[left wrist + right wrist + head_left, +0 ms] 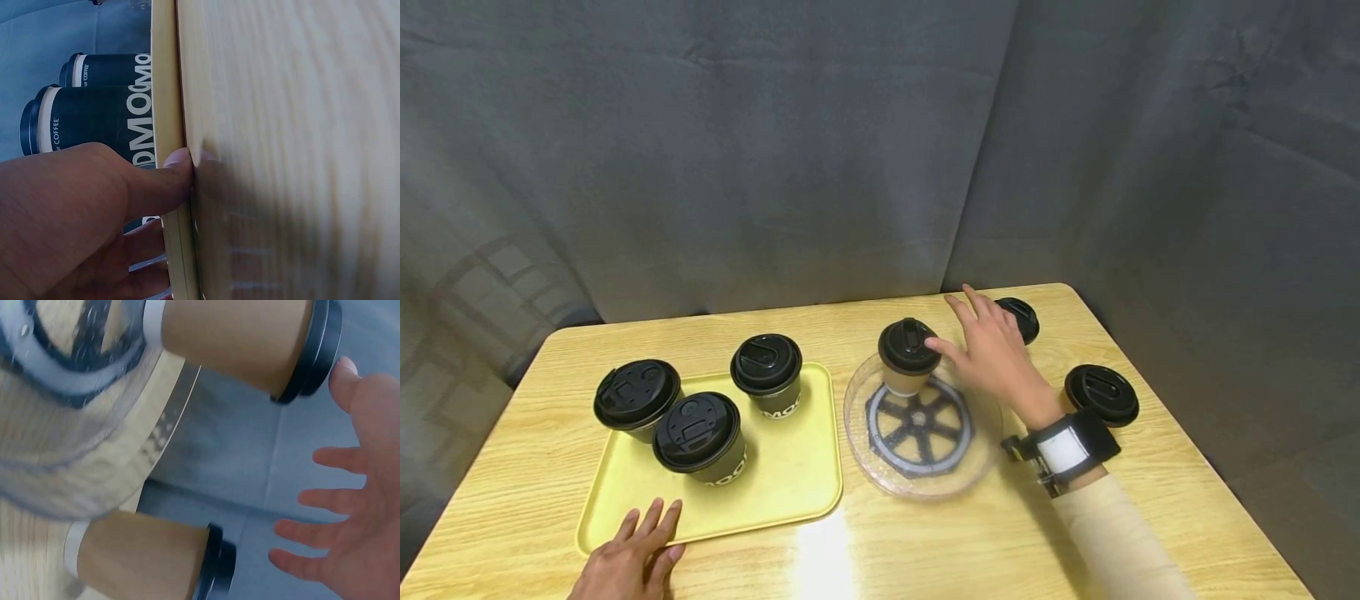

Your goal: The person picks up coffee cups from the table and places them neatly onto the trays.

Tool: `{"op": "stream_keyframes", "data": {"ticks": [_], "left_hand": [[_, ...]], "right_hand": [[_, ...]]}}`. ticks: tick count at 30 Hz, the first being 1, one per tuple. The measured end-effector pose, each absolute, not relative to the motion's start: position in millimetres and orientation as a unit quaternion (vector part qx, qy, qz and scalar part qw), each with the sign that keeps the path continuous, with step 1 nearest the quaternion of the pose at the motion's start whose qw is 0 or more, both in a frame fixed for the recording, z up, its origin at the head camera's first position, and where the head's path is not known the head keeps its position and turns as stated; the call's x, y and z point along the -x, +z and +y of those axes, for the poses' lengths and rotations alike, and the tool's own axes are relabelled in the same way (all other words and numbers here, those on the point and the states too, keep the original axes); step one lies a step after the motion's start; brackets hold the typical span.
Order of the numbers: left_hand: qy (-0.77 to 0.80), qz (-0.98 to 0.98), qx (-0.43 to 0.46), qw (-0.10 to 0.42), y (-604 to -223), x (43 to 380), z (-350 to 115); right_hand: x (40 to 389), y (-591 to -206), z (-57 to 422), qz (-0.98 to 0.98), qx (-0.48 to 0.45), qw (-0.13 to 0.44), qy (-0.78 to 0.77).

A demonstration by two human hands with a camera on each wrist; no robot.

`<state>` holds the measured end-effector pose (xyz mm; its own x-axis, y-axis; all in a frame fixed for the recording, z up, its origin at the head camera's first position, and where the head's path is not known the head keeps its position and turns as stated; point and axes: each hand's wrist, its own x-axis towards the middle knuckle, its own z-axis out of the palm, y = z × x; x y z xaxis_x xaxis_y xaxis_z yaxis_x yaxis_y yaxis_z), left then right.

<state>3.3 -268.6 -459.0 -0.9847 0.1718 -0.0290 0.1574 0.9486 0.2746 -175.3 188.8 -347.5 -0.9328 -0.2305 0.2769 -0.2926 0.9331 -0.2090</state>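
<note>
My left hand (pixel 628 554) rests at the front left of the yellow tray (pixel 790 492), fingers spread over its rim. In the left wrist view the thumb lies on the rim. Three black paper coffee cups with lids stand on the tray: a left one (pixel 638 396), a front one (pixel 700 437) and a back one (pixel 767 375). My right hand (pixel 996 350) is beside a brown coffee cup (pixel 906 354), fingers spread apart and thumb at its black lid. This cup stands upright at the back of a clear round turntable (pixel 917 487).
To the right of the turntable stand two more black-lidded cups, one at the back (pixel 1021 321) partly behind my right hand, one nearer (pixel 1102 394) by my wrist. A grey curtain (pixel 737 167) hangs behind the wooden table (pixel 1150 517).
</note>
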Motion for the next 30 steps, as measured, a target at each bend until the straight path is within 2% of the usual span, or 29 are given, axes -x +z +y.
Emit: {"op": "stream_keyframes", "data": {"ticks": [12, 21, 30], "left_hand": [[0.134, 0.987, -0.078, 0.049, -459, -2, -270], [0.135, 0.986, -0.077, 0.055, -465, -1, -273], [0.138, 0.987, -0.078, 0.038, -467, -2, -273]], "right_hand": [[187, -356, 215, -0.984, -0.093, 0.118, 0.092], [194, -359, 227, -0.991, -0.057, 0.078, 0.091], [196, -360, 235, -0.995, -0.033, 0.016, 0.098]]}}
